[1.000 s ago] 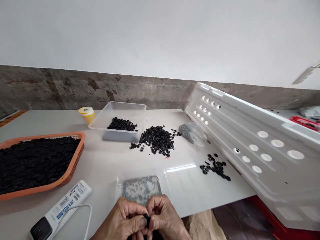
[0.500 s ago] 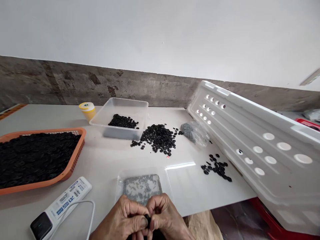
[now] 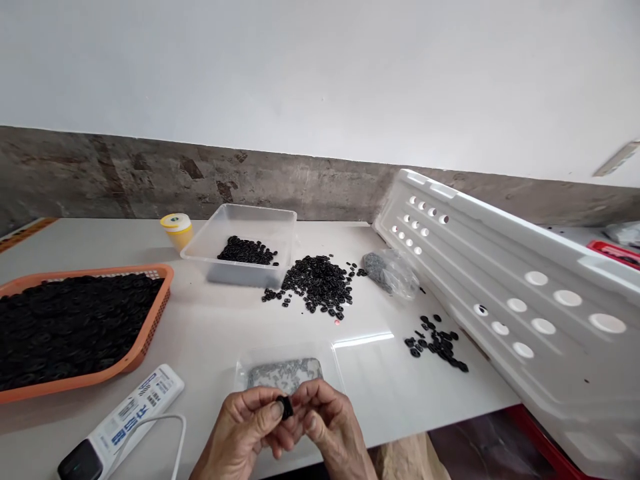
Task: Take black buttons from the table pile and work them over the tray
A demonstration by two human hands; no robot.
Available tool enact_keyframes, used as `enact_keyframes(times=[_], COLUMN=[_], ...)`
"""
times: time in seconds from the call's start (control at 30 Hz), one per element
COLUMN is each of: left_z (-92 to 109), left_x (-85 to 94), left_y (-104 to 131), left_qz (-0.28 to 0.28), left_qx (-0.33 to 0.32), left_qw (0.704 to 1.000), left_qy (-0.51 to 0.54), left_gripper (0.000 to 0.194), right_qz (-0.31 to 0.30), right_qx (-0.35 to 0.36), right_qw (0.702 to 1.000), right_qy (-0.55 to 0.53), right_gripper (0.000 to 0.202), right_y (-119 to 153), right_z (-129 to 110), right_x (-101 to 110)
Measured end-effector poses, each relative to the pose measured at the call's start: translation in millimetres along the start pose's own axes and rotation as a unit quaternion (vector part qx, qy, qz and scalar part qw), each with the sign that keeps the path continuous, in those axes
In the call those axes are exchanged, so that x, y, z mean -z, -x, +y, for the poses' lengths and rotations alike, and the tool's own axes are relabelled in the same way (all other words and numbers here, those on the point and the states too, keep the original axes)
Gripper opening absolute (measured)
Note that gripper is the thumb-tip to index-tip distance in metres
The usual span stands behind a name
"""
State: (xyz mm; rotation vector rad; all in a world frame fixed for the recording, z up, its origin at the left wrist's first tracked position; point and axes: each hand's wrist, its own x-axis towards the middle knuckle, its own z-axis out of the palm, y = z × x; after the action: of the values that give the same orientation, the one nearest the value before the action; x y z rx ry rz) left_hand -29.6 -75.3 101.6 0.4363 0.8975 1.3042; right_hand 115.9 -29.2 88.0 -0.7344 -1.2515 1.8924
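Head view: a small black piece was pinched between thumb and forefinger of the left hand, so it was held nearer to that hand than to the right hand. The right hand was seen just beside the piece, on its right, with fingers bent and thumb set apart; whether anything was gripped there could not be told. The piece's longer side was seen almost upright, slightly tilted. Just beyond both hands, a clear tray with grey bits was seen on the tabletop.
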Motion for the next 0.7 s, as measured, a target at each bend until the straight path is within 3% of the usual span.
enact_keyframes(times=[0.1,0.17,0.3,0.53,0.7], left_z=[-1,-4,-11,-14,-10], left_x=[-0.3,-1.4,-0.9,12.4,12.9], left_y=[1,0,-3,-3,-3], left_qz=[0.053,0.080,0.035,-0.012,-0.005], left_qx=[-0.013,-0.012,-0.020,-0.032,-0.054], left_qw=[0.998,0.997,0.999,0.984,0.966], left_qy=[0.025,0.019,-0.021,-0.174,-0.254], left_gripper=[0.020,0.020,0.018,0.036,0.036], right_qz=[0.043,0.078,0.058,-0.057,-0.110], right_qx=[0.080,0.113,0.079,0.064,0.063], right_qw=[0.981,0.942,0.863,0.800,0.743], right_qy=[0.169,0.306,0.495,0.594,0.657], right_gripper=[0.052,0.052,0.032,0.017,0.008], right_y=[9,15,20,12,12], right_z=[3,2,-7,-23,-36], right_x=[-4,-7,-12,-9,-12])
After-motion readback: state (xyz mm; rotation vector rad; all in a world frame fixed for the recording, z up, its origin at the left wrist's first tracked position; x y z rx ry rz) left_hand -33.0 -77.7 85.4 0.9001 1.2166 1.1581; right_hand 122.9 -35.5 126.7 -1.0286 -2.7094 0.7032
